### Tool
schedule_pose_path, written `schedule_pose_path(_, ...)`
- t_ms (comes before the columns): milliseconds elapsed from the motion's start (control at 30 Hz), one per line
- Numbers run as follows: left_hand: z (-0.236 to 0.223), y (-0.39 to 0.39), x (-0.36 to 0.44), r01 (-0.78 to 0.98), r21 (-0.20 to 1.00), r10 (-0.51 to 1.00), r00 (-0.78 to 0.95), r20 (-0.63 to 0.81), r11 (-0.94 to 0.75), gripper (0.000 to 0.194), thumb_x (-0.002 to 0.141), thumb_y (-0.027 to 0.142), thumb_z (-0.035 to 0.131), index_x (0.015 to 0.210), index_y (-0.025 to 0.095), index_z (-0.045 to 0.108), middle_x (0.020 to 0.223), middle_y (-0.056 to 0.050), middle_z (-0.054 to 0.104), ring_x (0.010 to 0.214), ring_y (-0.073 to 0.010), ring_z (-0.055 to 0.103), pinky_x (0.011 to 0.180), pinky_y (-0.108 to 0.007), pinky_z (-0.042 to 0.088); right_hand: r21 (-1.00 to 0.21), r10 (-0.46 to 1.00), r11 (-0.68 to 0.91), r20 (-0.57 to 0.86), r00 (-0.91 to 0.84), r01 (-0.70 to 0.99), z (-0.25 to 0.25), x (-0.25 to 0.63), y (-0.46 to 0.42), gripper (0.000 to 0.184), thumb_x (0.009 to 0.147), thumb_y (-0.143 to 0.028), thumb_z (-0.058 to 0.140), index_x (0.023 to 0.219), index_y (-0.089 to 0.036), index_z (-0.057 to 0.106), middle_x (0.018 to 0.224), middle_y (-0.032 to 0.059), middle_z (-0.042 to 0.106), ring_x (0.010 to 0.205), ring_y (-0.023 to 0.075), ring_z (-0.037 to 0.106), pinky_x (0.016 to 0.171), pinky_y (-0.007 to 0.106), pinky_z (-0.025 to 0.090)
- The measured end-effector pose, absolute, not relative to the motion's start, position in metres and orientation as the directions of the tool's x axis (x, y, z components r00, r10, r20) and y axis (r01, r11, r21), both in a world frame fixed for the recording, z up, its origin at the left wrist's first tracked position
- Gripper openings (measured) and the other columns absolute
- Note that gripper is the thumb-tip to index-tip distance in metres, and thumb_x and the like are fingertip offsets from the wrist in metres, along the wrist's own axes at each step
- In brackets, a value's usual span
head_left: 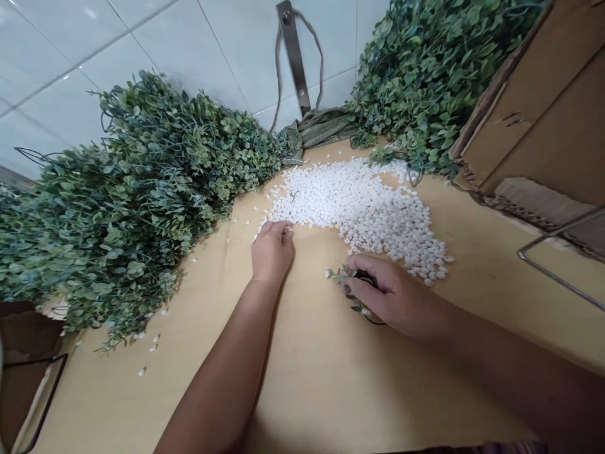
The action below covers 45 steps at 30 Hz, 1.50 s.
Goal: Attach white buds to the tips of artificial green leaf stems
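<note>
My left hand [273, 249] is at the near left edge of a spread-out heap of small white flower pieces [331, 195]. Its fingers are pinched together, and one white piece shows at the fingertips. To the right, my right hand [394, 293] is closed around an artificial leafy sprig [338, 276] just above the table. One white piece sits on the sprig's left tip, another lower down by the palm. Part of the sprig and its dark stem are hidden by the fingers.
Bunched artificial greenery [155, 157] is piled at left, with more greenery [425, 75] at back right. A cardboard box [543, 107] and metal wire frame [558, 274] stand on the right. A grey-green cloth [326, 132] lies by the tiled wall. Stray white pieces dot the table [312, 378].
</note>
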State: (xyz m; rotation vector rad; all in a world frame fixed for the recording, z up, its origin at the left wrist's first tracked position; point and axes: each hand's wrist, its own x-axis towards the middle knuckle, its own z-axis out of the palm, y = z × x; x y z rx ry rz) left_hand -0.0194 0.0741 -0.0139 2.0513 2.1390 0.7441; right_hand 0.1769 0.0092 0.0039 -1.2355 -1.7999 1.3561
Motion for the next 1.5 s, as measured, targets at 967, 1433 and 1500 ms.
schedule_pose_path(967, 0.003, 0.022, 0.027, -0.230, 0.921, 0.947, 0.147, -0.286, 0.314, 0.019, 0.058, 0.022, 0.077, 0.075, 0.016, 0.073, 0.067, -0.001, 0.069, 0.062, -0.0074, 0.057, 0.067, -0.020, 0.046, -0.978, 0.970, -0.016, -0.065, -0.233, 0.209, 0.003, 0.180, 0.018, 0.018, 0.073, -0.027, 0.051, 0.061, -0.015, 0.057, 0.053, -0.0008, 0.053, 0.049, 0.0097, 0.045, 0.044, 0.020, 0.035)
schedule_pose_path(1433, 0.001, 0.026, 0.028, -0.322, 0.869, 0.925, 0.176, -0.336, 0.377, 0.021, 0.052, 0.023, 0.081, 0.068, 0.015, 0.071, 0.062, 0.001, 0.068, 0.056, -0.0057, 0.057, 0.060, -0.017, 0.045, -0.977, 0.966, -0.079, -0.125, -0.228, 0.198, 0.002, 0.180, 0.017, 0.015, 0.070, -0.027, 0.051, 0.060, -0.016, 0.055, 0.050, -0.0027, 0.052, 0.045, 0.0075, 0.043, 0.041, 0.018, 0.033)
schedule_pose_path(1500, 0.000, 0.026, 0.027, -0.319, 0.868, 0.924, 0.168, -0.343, 0.380, 0.021, 0.052, 0.023, 0.081, 0.069, 0.015, 0.071, 0.061, 0.000, 0.068, 0.056, -0.0065, 0.058, 0.060, -0.017, 0.045, -0.976, 0.968, -0.072, -0.118, -0.221, 0.205, 0.002, 0.180, 0.017, 0.015, 0.070, -0.026, 0.050, 0.060, -0.016, 0.055, 0.051, -0.0028, 0.052, 0.046, 0.0073, 0.043, 0.041, 0.017, 0.033)
